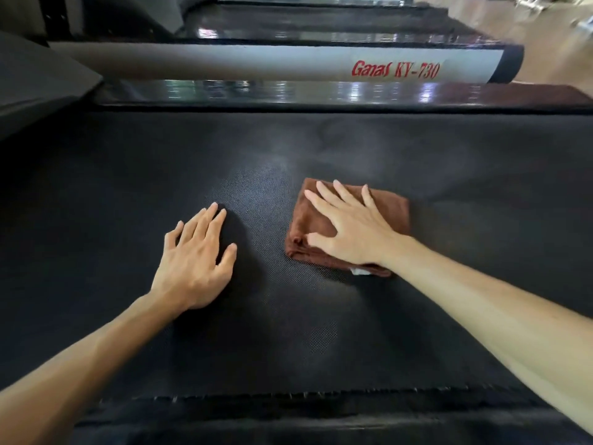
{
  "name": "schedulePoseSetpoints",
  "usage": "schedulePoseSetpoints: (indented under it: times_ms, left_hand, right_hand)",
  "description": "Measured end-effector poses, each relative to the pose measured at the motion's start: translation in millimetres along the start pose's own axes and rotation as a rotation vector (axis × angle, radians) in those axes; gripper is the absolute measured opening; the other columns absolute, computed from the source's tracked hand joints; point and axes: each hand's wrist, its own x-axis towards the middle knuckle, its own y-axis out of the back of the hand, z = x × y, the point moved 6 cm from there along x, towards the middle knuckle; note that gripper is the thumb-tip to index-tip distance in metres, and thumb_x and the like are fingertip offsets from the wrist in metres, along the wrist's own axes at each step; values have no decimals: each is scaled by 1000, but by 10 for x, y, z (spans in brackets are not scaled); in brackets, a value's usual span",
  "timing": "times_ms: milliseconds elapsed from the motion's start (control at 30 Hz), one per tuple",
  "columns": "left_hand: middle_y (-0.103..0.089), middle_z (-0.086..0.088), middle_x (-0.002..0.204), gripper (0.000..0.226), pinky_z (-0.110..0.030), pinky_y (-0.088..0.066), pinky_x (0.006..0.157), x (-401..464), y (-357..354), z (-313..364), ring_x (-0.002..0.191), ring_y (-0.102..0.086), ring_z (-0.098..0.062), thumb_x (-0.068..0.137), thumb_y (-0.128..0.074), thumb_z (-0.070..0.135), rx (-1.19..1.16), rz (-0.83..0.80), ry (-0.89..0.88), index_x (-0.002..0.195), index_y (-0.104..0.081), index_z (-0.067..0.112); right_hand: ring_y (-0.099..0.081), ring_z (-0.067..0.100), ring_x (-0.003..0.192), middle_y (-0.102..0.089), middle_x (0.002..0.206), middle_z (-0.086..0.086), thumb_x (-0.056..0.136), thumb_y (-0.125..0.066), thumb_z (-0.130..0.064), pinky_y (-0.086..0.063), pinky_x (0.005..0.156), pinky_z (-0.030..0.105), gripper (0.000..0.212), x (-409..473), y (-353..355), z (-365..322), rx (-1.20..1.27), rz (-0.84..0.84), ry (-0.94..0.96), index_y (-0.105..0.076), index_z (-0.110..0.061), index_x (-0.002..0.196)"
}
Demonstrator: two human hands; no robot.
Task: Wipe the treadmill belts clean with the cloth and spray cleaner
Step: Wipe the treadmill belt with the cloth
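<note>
A black textured treadmill belt [417, 155] fills most of the head view. A folded brown cloth [390, 208] lies flat on it, right of centre. My right hand [349, 226] presses down on the cloth with fingers spread and straight. My left hand [197, 258] rests flat on the bare belt to the left of the cloth, fingers straight, holding nothing. A small white tag shows at the cloth's near edge. No spray bottle is in view.
Beyond the belt runs a glossy black side rail [288, 93], then a grey frame bar [240, 64] lettered "Ganas KY-730". A second treadmill belt [305, 20] lies behind it. A dark housing [38, 81] rises at the left. The belt's near edge [288, 396] is ragged.
</note>
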Motion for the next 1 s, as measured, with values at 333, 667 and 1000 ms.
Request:
schedulePoseSetpoints:
  times_ms: [333, 667, 1000]
  left_hand:
    - [-13, 6, 170, 83, -41, -5, 125, -3, 7, -14, 156, -7, -10, 88, -13, 60, -3, 11, -8, 161, -23, 21]
    - [-16, 7, 169, 81, -42, -11, 123, 14, 9, -5, 155, -10, -11, 89, -15, 60, -2, 0, 3, 160, -26, 22]
    - [-17, 8, 169, 80, -44, -14, 122, -4, 32, 6, 153, -13, -12, 90, -18, 60, -7, 2, -8, 160, -27, 22]
  right_hand:
    - [-19, 18, 154, -32, 163, 0, 92, -36, -66, -7, 128, 52, 63, -767, 168, -144, 375, 192, -348, -43, -34, 146]
    - [10, 28, 160, -2, 173, 18, 99, -20, -75, 11, 126, 54, 96, 281, -18, -181, 124, 79, -272, -8, -7, 165]
    - [22, 29, 157, 13, 172, 16, 99, -36, -61, 14, 125, 57, 89, 181, -129, -289, 165, 138, -232, -1, -14, 166]
